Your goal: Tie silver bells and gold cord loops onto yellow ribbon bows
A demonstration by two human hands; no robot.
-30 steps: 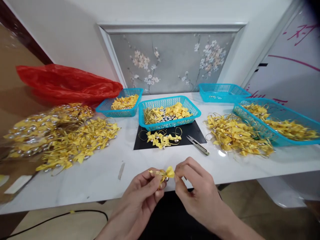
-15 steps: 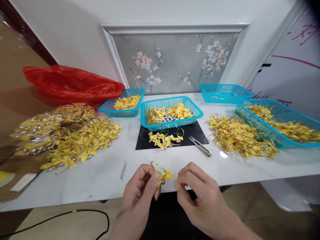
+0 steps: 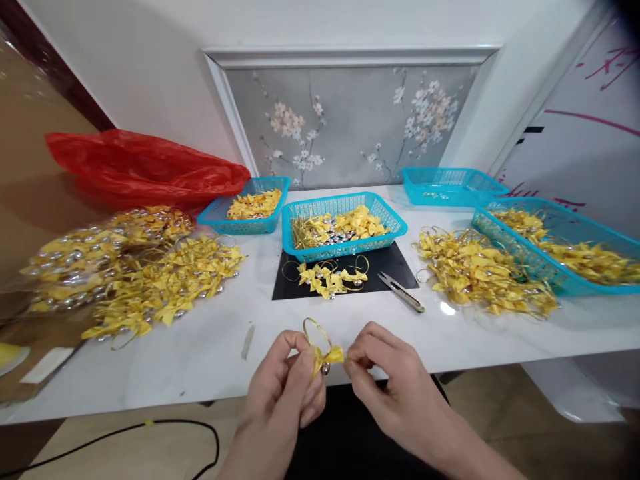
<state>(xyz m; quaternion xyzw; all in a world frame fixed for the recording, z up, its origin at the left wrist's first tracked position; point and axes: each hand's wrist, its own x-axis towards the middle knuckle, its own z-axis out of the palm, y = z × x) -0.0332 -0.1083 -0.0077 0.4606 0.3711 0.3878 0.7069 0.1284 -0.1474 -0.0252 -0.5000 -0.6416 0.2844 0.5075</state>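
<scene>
A yellow ribbon bow (image 3: 334, 354) with a gold cord loop and a silver bell-like bead is pinched between the thumb and fingers of my left hand (image 3: 286, 380), over the table's front edge. My right hand (image 3: 387, 383) is closed in a pinch at the bow's right end; whether it grips the bow's tip or something finer is too small to tell. Beyond my hands, several similar bows (image 3: 330, 279) lie on a black mat (image 3: 285, 287). Thread snips (image 3: 401, 292) rest across the mat's right edge.
A blue basket (image 3: 345, 253) of bows stands behind the mat, with other blue baskets (image 3: 270, 227) (image 3: 440, 197) farther back. Bow piles (image 3: 165, 287) (image 3: 480, 273) lie left and right. A red plastic bag (image 3: 145, 173) sits at back left. A black cable (image 3: 190, 423) hangs below.
My right hand has moved slightly left, closer to the bow's right end. My left hand still holds the bow, and the cord loop now stands a little higher.
</scene>
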